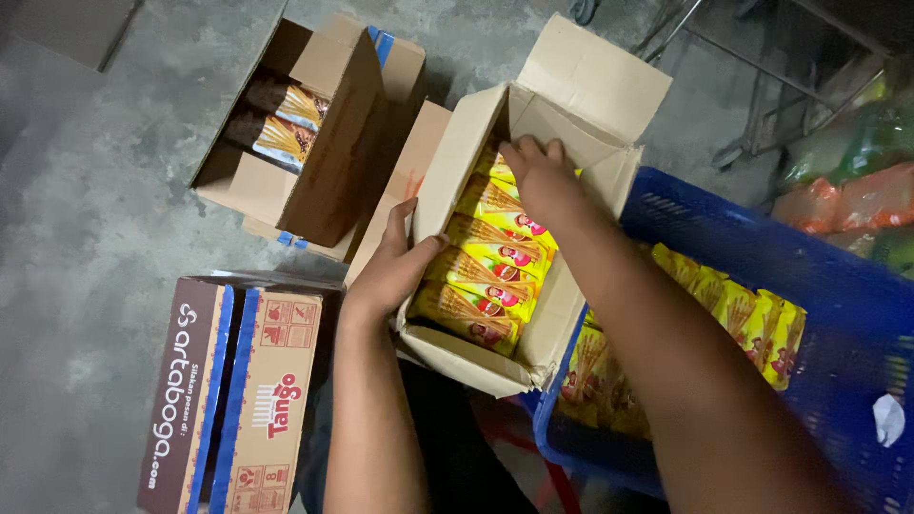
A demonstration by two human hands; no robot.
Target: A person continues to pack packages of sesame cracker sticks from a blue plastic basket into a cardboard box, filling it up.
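Left hand (395,266) flat against the side wall of the open cardboard box (457,162), grip spread, clamped on nothing. Right hand (543,181) reached inside, fingers curled over the far yellow snack packs (490,262); grip hidden, cannot tell. Box propped against the blue crate (762,257) on the concrete floor (95,209). Likely to tip if pulled unevenly, spilling packs.
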